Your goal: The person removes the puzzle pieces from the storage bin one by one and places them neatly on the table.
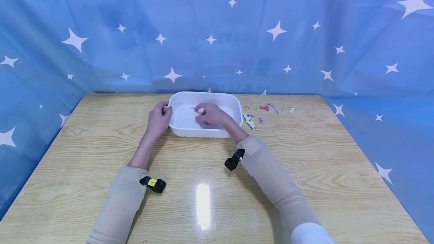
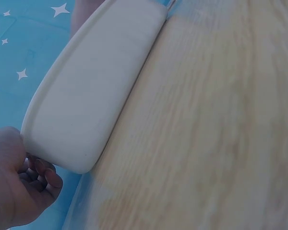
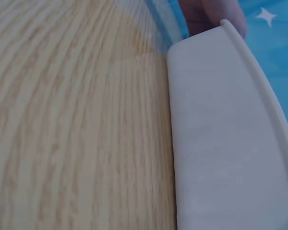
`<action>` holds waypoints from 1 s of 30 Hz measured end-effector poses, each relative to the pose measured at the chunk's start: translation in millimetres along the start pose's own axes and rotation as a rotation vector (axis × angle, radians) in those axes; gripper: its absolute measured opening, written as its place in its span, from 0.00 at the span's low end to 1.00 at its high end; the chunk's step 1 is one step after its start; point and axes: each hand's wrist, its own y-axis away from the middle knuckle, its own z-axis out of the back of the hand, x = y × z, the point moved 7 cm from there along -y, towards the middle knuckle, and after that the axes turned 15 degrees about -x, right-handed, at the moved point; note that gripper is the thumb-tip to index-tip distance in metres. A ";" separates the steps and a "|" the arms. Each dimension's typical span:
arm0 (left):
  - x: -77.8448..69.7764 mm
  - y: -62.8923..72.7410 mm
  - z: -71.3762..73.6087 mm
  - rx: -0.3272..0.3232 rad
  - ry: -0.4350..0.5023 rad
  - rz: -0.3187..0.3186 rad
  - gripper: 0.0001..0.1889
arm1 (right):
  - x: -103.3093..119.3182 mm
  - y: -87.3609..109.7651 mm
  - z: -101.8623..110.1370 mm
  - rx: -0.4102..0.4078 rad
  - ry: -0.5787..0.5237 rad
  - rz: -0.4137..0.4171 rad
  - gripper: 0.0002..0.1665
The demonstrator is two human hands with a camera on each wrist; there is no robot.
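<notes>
A white rectangular plastic basin (image 1: 200,132) stands on the wooden table near its back edge. At its left end, my left hand (image 1: 159,118) grips the rim, thumb on top; the left wrist view shows the fingers curled beneath that corner. My right hand (image 1: 211,114) reaches down inside the basin, its thumb and index finger bent toward each other around a small pale spot on the bottom. I cannot tell whether they pinch something there. In the right wrist view the basin's side wall (image 3: 225,129) hides the right hand's fingers.
Right of the basin lie several small flat colourful cutouts, among them a larger blue and cream piece (image 1: 250,121), a red one (image 1: 264,107) and a purple strip (image 1: 273,108). A blue curtain (image 1: 210,18) with white stars hangs behind the wooden table (image 1: 305,161).
</notes>
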 end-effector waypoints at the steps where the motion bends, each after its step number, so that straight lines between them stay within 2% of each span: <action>1: 0.1 0.1 0.1 -0.002 -0.001 -0.001 0.21 | -0.2 -0.1 -0.1 -0.001 0.011 -0.003 0.22; 9: 1.2 -1.1 -0.7 -0.007 0.000 0.000 0.21 | 0.9 -0.2 0.4 -0.040 0.096 0.027 0.17; 15: -0.3 -0.1 -0.1 -0.002 0.005 -0.002 0.21 | 1.9 2.2 2.7 -0.070 0.054 0.049 0.09; 20: -0.2 0.7 0.4 0.002 0.005 0.002 0.22 | 2.5 5.8 5.3 -0.062 0.012 0.062 0.05; 30: 0.6 0.3 -0.6 0.004 -0.004 -0.005 0.22 | 8.8 16.2 16.7 -0.078 -0.034 0.111 0.08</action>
